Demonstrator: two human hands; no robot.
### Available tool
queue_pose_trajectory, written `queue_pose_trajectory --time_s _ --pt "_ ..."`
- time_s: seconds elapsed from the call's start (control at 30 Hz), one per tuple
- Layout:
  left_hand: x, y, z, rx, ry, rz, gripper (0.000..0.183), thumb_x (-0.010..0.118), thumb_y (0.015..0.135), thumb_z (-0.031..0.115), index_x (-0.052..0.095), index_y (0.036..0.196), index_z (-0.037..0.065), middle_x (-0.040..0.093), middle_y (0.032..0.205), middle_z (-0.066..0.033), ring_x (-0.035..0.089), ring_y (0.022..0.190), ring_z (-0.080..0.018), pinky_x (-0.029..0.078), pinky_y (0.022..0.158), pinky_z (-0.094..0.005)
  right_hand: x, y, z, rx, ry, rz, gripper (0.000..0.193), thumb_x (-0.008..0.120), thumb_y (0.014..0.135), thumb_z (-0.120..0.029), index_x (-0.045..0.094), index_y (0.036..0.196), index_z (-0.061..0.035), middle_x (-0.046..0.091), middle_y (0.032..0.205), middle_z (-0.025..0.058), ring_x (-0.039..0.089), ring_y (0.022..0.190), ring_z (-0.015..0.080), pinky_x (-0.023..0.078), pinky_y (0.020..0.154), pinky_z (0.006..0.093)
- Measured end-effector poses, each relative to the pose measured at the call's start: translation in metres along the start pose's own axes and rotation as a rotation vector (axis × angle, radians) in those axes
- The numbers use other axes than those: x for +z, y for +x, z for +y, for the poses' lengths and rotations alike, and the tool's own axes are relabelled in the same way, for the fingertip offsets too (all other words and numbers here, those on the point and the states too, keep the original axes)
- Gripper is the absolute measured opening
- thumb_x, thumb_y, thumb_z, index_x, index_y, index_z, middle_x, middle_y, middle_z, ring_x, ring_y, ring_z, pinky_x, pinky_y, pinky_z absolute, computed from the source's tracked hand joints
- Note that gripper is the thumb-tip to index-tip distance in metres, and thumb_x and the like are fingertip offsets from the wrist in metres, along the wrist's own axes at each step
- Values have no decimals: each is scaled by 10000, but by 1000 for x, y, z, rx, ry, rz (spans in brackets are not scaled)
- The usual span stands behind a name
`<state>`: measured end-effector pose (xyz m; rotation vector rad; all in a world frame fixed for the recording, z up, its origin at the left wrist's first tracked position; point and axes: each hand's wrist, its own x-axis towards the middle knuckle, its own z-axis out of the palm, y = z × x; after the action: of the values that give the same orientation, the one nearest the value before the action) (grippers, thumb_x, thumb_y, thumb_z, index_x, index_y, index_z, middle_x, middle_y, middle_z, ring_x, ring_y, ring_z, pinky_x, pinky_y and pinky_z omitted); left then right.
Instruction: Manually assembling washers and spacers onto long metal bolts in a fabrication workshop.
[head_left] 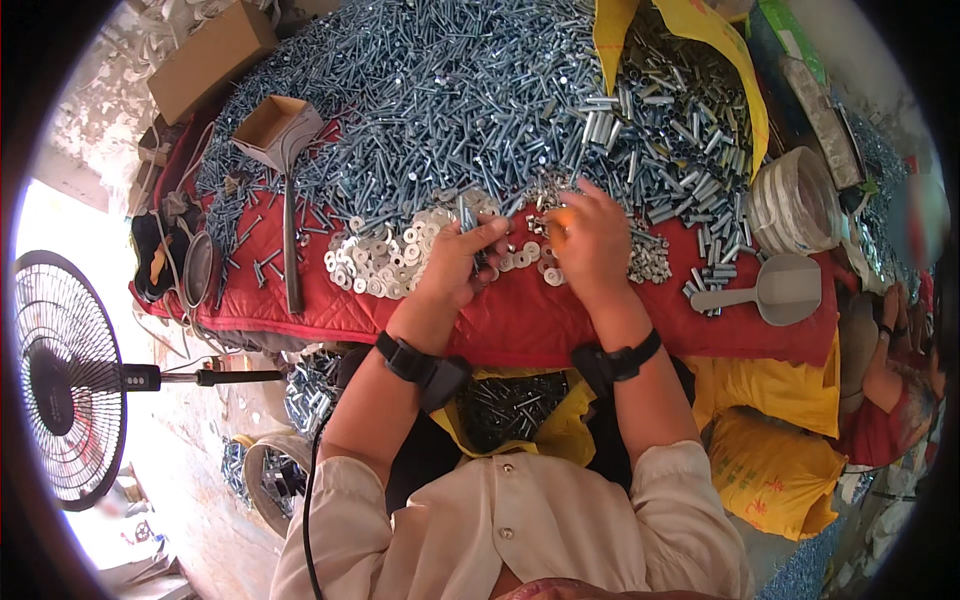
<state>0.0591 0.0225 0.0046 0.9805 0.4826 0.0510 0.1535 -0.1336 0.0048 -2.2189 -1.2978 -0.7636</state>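
My left hand [462, 262] is closed around metal bolts [466, 214], whose shanks stick up beside the thumb. Under and beside it lies a pile of flat washers [385, 255]. Just to the right, my right hand [598, 245] is curled with its fingertips toward the left, near small metal nuts [540, 225]. Something orange shows at its fingers; whatever they pinch is hidden. A large heap of bolts [420, 90] spreads beyond both hands, and metal sleeves [690, 150] lie at the right.
A red quilted cloth [390, 325] covers the table. A grey scoop [785, 290] and white bucket [795, 200] are at the right; a hammer-like tool [291, 240] and small open box [277, 132] at the left. A yellow bag of bolts [450, 425] hangs below the near edge. A fan [70, 375] stands left.
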Motion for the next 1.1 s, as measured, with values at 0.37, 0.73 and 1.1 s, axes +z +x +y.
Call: queue_pose_trajectory --time_s 0.37,0.73,1.1 --pt "7 3 -12 -35 36 -77 137 662 782 151 576 855 74 562 719 -11 493 555 -80 295 378 -186 -19 -2 -12 191 407 171 135 678 728 -58 663 862 -50 637 786 83 618 712 204 481 607 281" --pt "-4 6 -3 -182 -16 -203 149 590 837 160 538 926 53 557 734 -32 459 535 -79 266 352 -158 6 -3 -13 848 1235 40 180 700 712 -121 646 827 6 662 757 74 627 662 125 476 586 248" --pt "-1 10 -4 -55 -94 -124 116 576 856 142 537 885 37 550 755 -62 472 521 -100 264 352 -164 -44 -21 91 815 -359 -260 294 652 731 -225 618 986 -82 628 931 129 620 823 298 496 709 393"
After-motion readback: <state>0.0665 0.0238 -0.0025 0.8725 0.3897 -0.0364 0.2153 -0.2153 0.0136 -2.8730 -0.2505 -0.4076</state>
